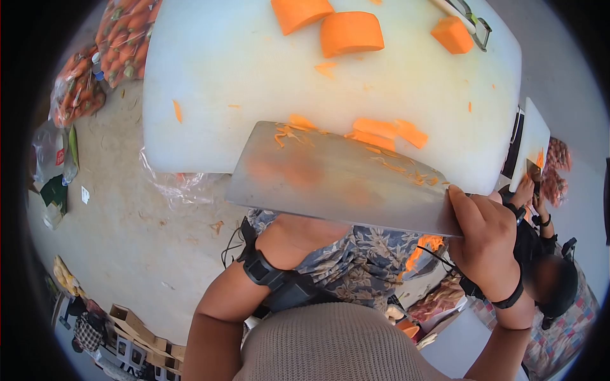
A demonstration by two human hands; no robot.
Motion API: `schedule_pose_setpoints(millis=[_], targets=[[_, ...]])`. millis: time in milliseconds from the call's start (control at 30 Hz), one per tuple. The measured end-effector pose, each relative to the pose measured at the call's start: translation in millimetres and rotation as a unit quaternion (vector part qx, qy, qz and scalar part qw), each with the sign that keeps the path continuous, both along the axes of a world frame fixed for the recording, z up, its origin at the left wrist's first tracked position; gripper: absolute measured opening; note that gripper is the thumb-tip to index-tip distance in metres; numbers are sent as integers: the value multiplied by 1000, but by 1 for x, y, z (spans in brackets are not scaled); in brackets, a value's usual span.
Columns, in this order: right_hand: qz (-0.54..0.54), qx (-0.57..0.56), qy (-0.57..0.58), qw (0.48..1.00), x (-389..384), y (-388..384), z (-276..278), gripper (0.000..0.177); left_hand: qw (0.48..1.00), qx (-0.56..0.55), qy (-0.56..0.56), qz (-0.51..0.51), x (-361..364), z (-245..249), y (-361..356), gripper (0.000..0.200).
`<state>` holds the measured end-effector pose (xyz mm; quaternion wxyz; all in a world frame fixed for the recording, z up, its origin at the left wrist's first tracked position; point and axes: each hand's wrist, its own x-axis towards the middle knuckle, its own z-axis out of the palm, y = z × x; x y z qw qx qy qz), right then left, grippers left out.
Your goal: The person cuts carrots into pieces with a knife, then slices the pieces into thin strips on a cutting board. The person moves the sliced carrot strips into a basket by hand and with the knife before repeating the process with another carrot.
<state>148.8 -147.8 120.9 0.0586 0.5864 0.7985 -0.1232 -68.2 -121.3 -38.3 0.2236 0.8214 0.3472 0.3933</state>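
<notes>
My right hand (486, 244) grips a broad cleaver (343, 174) at the handle end, fingers against the blade; the handle is hidden in the hand. Thin orange shreds cling along the blade's upper edge. Partly behind the cleaver is my left hand (295, 238), its fingers out of sight. Flat carrot slices (375, 130) lie on the white cutting board (216, 70) just beyond the blade. Farther up the board rest thick carrot chunks (352, 35), with another carrot chunk (452, 35) beside a peeler (473, 19).
Bags of carrots (124, 41) stand on the floor at the left. At right, a co-worker (549, 267) holds a knife at another white board (532, 140). Carrot shreds (422, 251) in a clear bag show below my right hand. Cardboard boxes (136, 324) sit lower left.
</notes>
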Motion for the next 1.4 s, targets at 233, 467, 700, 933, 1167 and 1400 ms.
schedule_pose_setpoints(millis=[233,467,700,933,1167,1400], targets=[[32,37,17,999,-11,19,-11,45,999,18,28,25,0,4,2,23],[31,6,-5,999,-8,11,3,51,967,-247,-24,-51,-9,-16,-22,23],[6,5,5,1000,-5,6,3,57,925,-351,14,-145,-16,-11,-15,38],[34,16,-4,999,-12,15,-8,47,965,-247,17,-87,-18,-12,-21,31],[46,33,-10,998,-23,24,-20,30,996,-39,73,12,2,-1,-9,25],[43,55,-44,997,-25,17,-20,22,991,50,119,39,0,-2,-2,33]])
